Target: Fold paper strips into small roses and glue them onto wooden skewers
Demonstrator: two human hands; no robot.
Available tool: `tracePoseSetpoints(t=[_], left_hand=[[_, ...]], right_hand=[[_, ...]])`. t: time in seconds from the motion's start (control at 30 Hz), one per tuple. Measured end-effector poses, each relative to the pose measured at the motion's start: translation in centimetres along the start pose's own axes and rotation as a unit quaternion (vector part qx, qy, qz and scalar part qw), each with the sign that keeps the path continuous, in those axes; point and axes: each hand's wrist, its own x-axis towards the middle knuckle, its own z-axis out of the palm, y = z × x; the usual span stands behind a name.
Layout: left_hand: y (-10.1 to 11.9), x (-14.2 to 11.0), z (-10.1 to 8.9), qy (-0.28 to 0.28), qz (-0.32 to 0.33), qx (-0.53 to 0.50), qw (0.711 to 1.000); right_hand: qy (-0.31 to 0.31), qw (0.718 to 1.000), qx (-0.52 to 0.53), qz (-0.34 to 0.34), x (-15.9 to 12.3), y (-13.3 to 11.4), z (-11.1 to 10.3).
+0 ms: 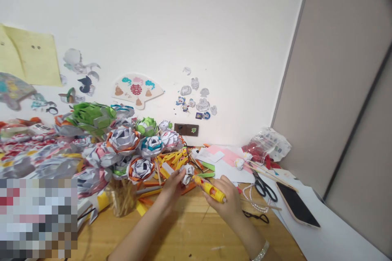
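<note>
My left hand (172,191) is closed on a small white paper flower (188,174) above the wooden table (196,236). In my right hand (229,203) is a yellow hot glue gun (213,192), its fingers wrapped round the body. The gun's nozzle end points left and sits right beside the flower; whether they touch I cannot tell. Behind both hands lie yellow and orange paper strips (174,157), with a green strip (206,175) close to the gun. A stick, if the flower has one, is hidden by my left hand.
At left, a clear jar (121,202) holds several finished paper flowers (123,139). To the right lie black scissors (265,189), a pearl string (254,202), a phone (297,204) and white paper (330,224). A plastic bag (269,144) rests against the wall.
</note>
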Motion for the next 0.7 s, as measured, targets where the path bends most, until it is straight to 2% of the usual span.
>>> tracePoseSetpoints(t=[0.17,0.37,0.7], left_hand=[[0.2,-0.2,0.2,-0.004,0.001,-0.001,1.000],[0.0,0.0,-0.1,0.002,0.011,0.003,1.000],[-0.1,0.9,-0.6,0.043,0.038,0.002,0.998]], right_hand=[[0.018,1.000,-0.019,0.012,0.0,0.1,0.2],[0.011,0.999,-0.037,0.022,0.0,0.2,0.2],[-0.003,0.994,-0.103,-0.028,-0.1,0.1,0.2]])
